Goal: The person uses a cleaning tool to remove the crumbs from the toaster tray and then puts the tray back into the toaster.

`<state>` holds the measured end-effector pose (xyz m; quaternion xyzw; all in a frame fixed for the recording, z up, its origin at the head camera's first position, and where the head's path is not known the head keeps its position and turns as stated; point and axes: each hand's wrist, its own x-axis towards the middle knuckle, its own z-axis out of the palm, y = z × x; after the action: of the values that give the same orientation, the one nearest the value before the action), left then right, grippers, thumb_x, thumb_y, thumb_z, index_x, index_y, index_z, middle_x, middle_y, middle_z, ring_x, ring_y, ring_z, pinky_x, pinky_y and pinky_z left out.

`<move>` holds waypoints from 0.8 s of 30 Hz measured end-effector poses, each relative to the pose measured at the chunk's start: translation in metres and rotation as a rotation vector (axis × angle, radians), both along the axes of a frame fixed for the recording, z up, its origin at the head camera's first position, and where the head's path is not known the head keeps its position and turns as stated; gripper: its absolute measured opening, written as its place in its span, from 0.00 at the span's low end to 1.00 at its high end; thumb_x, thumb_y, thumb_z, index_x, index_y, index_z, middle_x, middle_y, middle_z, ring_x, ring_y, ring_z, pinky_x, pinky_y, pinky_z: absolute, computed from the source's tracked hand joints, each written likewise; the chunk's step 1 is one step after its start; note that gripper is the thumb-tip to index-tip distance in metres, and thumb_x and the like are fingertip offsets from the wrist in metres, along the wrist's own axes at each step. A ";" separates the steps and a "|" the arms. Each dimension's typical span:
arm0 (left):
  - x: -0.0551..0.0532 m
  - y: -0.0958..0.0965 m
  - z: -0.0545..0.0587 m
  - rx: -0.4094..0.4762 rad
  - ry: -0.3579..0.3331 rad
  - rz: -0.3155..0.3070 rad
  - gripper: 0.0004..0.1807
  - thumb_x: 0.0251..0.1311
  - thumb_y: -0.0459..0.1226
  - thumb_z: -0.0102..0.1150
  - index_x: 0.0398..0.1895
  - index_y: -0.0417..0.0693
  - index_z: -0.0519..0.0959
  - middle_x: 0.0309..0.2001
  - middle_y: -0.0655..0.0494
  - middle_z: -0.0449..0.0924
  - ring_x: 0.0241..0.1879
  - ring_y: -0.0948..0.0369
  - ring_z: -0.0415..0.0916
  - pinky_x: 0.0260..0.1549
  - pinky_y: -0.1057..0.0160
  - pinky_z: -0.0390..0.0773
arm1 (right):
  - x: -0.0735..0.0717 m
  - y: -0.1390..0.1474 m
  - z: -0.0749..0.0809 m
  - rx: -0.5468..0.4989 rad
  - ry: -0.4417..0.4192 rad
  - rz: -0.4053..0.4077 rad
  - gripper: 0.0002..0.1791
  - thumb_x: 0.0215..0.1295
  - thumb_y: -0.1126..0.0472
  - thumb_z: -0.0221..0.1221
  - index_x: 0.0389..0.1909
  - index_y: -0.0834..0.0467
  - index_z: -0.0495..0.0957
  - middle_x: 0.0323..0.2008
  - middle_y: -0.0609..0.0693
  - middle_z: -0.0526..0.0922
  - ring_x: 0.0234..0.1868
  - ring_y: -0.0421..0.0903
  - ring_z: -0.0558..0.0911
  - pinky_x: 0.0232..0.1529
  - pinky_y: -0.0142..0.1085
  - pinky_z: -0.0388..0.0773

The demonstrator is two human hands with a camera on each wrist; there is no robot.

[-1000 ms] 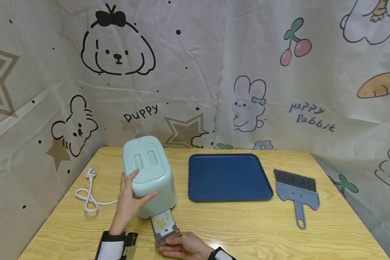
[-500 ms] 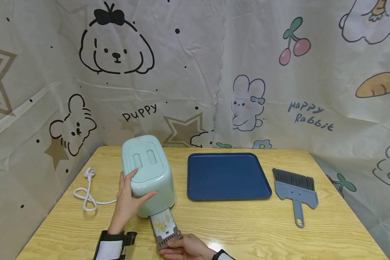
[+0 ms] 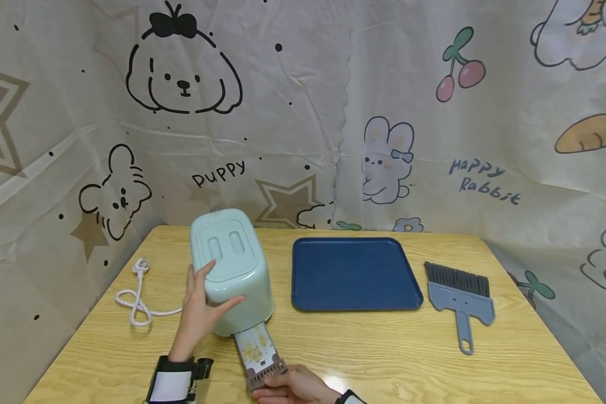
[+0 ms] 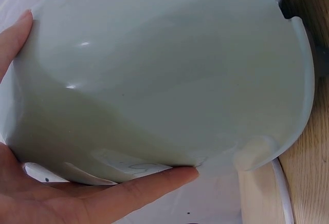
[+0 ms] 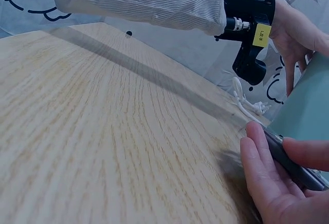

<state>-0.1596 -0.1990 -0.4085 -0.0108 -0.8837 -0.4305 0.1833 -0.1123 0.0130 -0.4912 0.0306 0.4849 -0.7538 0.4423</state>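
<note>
A mint-green toaster (image 3: pixel 239 297) with a lid on top stands at the table's left-middle. My left hand (image 3: pixel 198 314) grips its near left side, thumb across the front face and fingers around the side and up at the lid edge; the left wrist view shows the smooth toaster wall between thumb and fingers. From the toaster's base a crumb tray (image 3: pixel 254 346) sticks out toward me, strewn with yellowish crumbs, its inner end hidden inside. My right hand (image 3: pixel 295 386) pinches the brown slotted front end of that tray, thumb on top and fingers beneath.
A dark blue rectangular tray (image 3: pixel 356 275) lies right of the toaster. Farther right is a grey-blue hand brush (image 3: pixel 459 297) with dark bristles. The toaster's white cord (image 3: pixel 140 306) and plug lie at left. A printed cloth (image 3: pixel 303 112) hangs behind the wooden table (image 3: pixel 384 359).
The crumb tray has slid slightly farther out of the toaster, toward me and to the right, with my right hand on it. My left hand keeps its place on the toaster.
</note>
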 end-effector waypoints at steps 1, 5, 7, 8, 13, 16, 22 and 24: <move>0.000 0.000 0.000 0.001 -0.001 -0.002 0.50 0.39 0.42 0.71 0.65 0.46 0.52 0.66 0.32 0.28 0.61 0.32 0.42 0.50 0.32 0.60 | 0.000 0.001 0.000 0.004 -0.003 -0.001 0.14 0.63 0.68 0.50 0.47 0.71 0.72 0.42 0.63 0.79 0.45 0.51 0.79 0.52 0.38 0.74; 0.000 0.001 0.000 0.004 0.001 -0.002 0.50 0.39 0.41 0.71 0.65 0.46 0.52 0.66 0.31 0.28 0.61 0.31 0.42 0.50 0.31 0.60 | 0.003 0.004 0.002 0.017 0.000 0.008 0.14 0.63 0.67 0.50 0.46 0.71 0.73 0.43 0.64 0.78 0.46 0.51 0.79 0.52 0.38 0.74; 0.000 0.001 0.000 0.002 0.006 -0.002 0.50 0.39 0.41 0.72 0.65 0.46 0.52 0.66 0.31 0.29 0.61 0.31 0.42 0.49 0.31 0.60 | 0.004 0.005 0.001 0.023 0.012 0.020 0.15 0.63 0.66 0.51 0.47 0.70 0.73 0.43 0.63 0.78 0.46 0.50 0.79 0.52 0.37 0.74; 0.000 0.001 0.000 0.002 0.005 -0.003 0.50 0.39 0.41 0.71 0.65 0.46 0.53 0.66 0.31 0.29 0.61 0.31 0.42 0.50 0.31 0.60 | 0.004 0.006 0.001 0.022 0.025 0.026 0.15 0.63 0.66 0.51 0.47 0.70 0.72 0.43 0.63 0.78 0.46 0.50 0.79 0.52 0.37 0.74; -0.001 0.000 0.001 -0.009 -0.007 -0.007 0.50 0.39 0.43 0.71 0.65 0.46 0.52 0.66 0.31 0.28 0.61 0.31 0.41 0.50 0.31 0.58 | 0.007 0.011 0.000 0.030 0.041 0.047 0.16 0.62 0.64 0.52 0.49 0.67 0.70 0.41 0.58 0.80 0.46 0.48 0.79 0.50 0.36 0.75; -0.002 -0.001 0.002 -0.014 0.015 -0.006 0.50 0.39 0.42 0.71 0.65 0.46 0.52 0.67 0.32 0.29 0.61 0.32 0.43 0.50 0.31 0.59 | 0.007 0.013 -0.001 0.044 0.030 0.055 0.16 0.62 0.64 0.52 0.50 0.67 0.70 0.40 0.55 0.81 0.46 0.47 0.79 0.50 0.36 0.75; -0.002 -0.001 0.000 -0.013 0.033 -0.004 0.49 0.38 0.41 0.72 0.64 0.45 0.53 0.67 0.34 0.32 0.61 0.33 0.45 0.50 0.32 0.60 | 0.009 0.020 -0.003 0.042 0.077 0.047 0.17 0.63 0.65 0.51 0.51 0.67 0.68 0.39 0.54 0.80 0.46 0.50 0.78 0.50 0.37 0.75; -0.002 0.000 0.000 -0.011 0.026 0.002 0.50 0.38 0.41 0.72 0.64 0.45 0.53 0.67 0.33 0.32 0.61 0.32 0.45 0.50 0.32 0.60 | 0.009 0.022 -0.004 0.038 0.089 0.051 0.17 0.62 0.65 0.51 0.51 0.66 0.69 0.39 0.53 0.80 0.46 0.49 0.78 0.49 0.36 0.76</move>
<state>-0.1612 -0.1992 -0.4086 -0.0168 -0.8836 -0.4252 0.1952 -0.1029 0.0351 -0.4948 -0.0068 0.5189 -0.7336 0.4389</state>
